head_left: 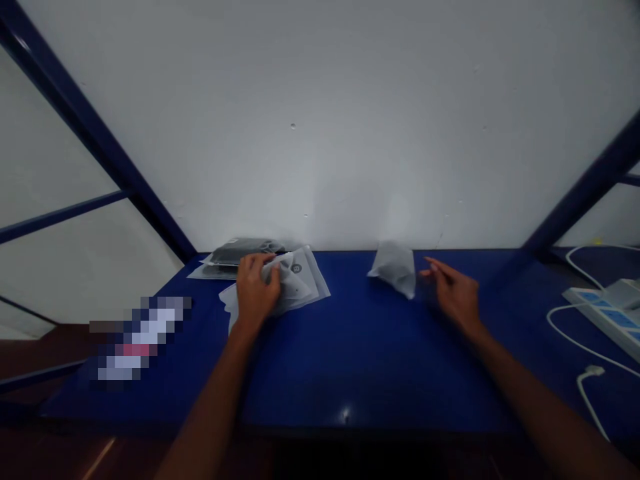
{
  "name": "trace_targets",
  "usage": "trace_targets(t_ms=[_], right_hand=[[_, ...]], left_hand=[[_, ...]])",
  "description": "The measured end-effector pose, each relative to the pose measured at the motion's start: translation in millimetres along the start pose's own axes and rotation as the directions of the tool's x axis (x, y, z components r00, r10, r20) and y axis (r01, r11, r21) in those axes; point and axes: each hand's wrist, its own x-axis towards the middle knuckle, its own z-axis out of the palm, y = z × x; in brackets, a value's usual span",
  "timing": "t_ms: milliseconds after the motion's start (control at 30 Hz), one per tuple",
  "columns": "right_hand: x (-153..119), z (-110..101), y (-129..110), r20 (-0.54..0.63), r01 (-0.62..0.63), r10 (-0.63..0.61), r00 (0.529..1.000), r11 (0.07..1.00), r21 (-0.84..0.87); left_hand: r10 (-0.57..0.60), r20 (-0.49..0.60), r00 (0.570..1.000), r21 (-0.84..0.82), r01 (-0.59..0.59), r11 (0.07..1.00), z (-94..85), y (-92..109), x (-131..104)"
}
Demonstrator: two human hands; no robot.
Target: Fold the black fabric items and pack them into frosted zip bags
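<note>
My left hand is on a stack of frosted plastic bags, left of the middle of the blue table. Its fingers are curled over the top bag, with thumb and forefinger close together on the plastic. Behind that hand lie clear bags with something dark inside. A small whitish pouch sits by itself near the back wall, its corners crumpled. To the right of this pouch is my right hand, apart from it, the forefinger extended and nothing held.
The blue table ends at a pale wall. A white power strip with cables and a loose plug lie at the right. A pixelated patch covers something at the left edge. Blue frame bars flank the table.
</note>
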Motion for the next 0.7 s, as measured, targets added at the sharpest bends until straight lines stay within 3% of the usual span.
trace_targets(t_ms=[67, 167, 267, 333, 400, 500, 633, 700], right_hand=[[0, -3, -7, -0.025, -0.056, 0.058, 0.998, 0.995, 0.079], [-4, 5, -14, 0.091, -0.055, 0.043, 0.995, 0.99, 0.13], [-8, 19, -9, 0.199, -0.178, 0.136, 0.97, 0.961, 0.212], [-6, 27, 1, 0.174, -0.243, 0.203, 0.964, 0.936, 0.255], [-1, 30, 13, 0.174, -0.288, 0.241, 0.955, 0.896, 0.339], [8, 31, 25, 0.313, -0.36, 0.231, 0.921, 0.811, 0.46], [10, 31, 19, 0.418, -0.364, 0.165, 0.893, 0.811, 0.457], [6, 32, 11, 0.464, -0.348, 0.117, 0.878, 0.821, 0.452]], left_hand=[[0.123, 0.058, 0.991, -0.145, -0.113, 0.983, 6.1, 15, -6], [0.276, 0.213, 0.937, -0.264, -0.217, 0.94, 14.3, 36, -17], [0.326, 0.335, 0.884, -0.318, -0.22, 0.922, 21.0, 47, -26], [0.329, 0.386, 0.862, -0.332, -0.203, 0.921, 24.5, 51, -31], [0.337, 0.414, 0.846, -0.333, -0.204, 0.921, 27.3, 53, -34], [0.4, 0.411, 0.819, -0.334, -0.273, 0.902, 32.0, 58, -39], [0.569, 0.42, 0.707, -0.362, -0.445, 0.819, 42.3, 64, -46], [0.612, 0.417, 0.671, -0.356, -0.499, 0.79, 48.1, 67, -50]])
